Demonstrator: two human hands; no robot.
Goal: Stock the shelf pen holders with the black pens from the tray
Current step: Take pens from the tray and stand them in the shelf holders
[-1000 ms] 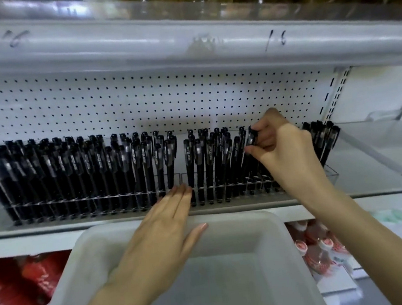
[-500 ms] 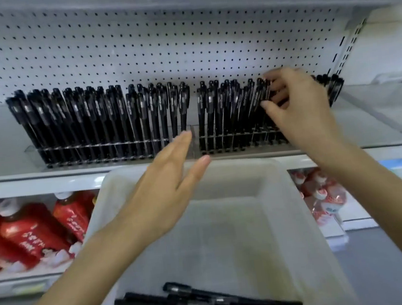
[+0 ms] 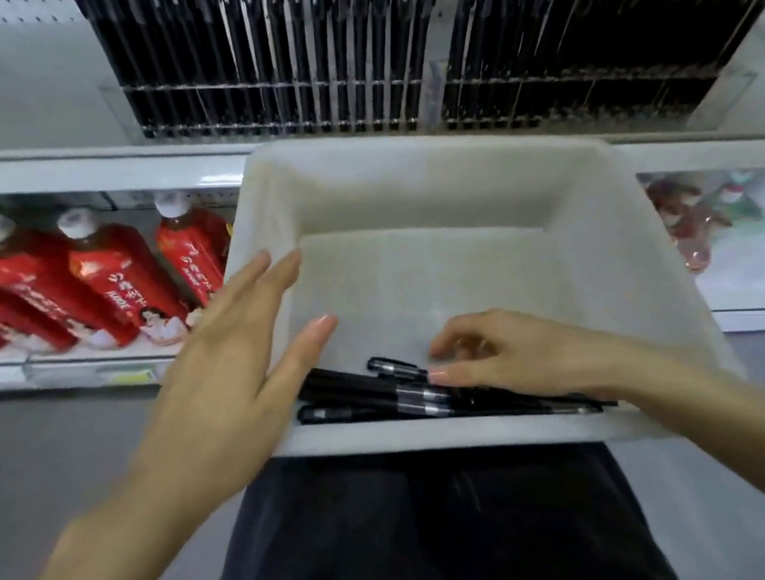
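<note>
I see a translucent white plastic tray (image 3: pixel 430 176) in the middle of my view. A small bunch of black capped pens (image 3: pixel 358 394) lies flat on its floor against the near wall, pointing roughly left to right; the rest of the tray floor shows bare.

My left hand (image 3: pixel 233 367) hangs over the tray's left wall with fingers straight and spread. It holds nothing, and its thumb tip is just above the left ends of the pens. I can't tell whether the palm touches the rim.

My right hand (image 3: pixel 515 356) is inside the tray, on top of the right part of the pen bunch. Its fingers (image 3: pixel 452 344) curl down toward the pens and the thumb lies along one pen. The fingers are motion-blurred, so I can't tell whether a pen is actually pinched.

Beyond the tray's far wall, the clear plastic shelf pen holders (image 3: pixel 438 95) stand side by side, packed with upright black pens (image 3: pixel 280 50). They sit on a white shelf (image 3: pixel 74 164) that runs behind the tray.

Left of the tray, one shelf down, there are red-labelled bottles with white caps (image 3: pixel 101 281). Right of the tray there are pinkish bottles (image 3: pixel 690 229), too blurred to read. Nearer than the tray is a dark garment (image 3: pixel 420 536), and the grey floor (image 3: pixel 56 442) shows at lower left.
</note>
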